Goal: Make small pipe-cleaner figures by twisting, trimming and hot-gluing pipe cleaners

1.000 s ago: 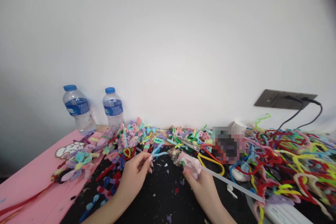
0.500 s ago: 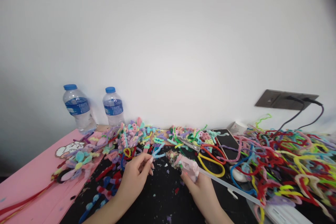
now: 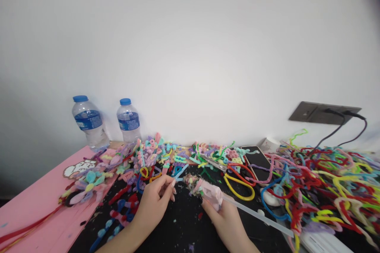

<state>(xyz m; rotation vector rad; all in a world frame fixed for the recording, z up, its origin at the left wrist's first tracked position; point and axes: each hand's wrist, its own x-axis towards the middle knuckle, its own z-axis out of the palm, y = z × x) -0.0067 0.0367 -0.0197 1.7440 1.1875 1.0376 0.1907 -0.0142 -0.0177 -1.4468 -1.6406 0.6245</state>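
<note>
My left hand pinches a light blue pipe cleaner piece between thumb and fingertips. My right hand is wrapped round a pale pink glue gun. A long translucent glue stick sticks out of its back toward the lower right. Fuzzy, multicoloured fibres cover the gun's nozzle, which points at the blue piece and is close to it. Behind my right hand lie scissors with red and yellow handles.
Small pipe cleaner shapes line the wall side. A tangle of pipe cleaners covers the right, beside a phone. Two water bottles stand at the back left, behind a pink board. Black cables run from a wall socket.
The glue gun's nozzle has shifted slightly left and down in my right hand. The blue piece has turned a little in my left fingers.
</note>
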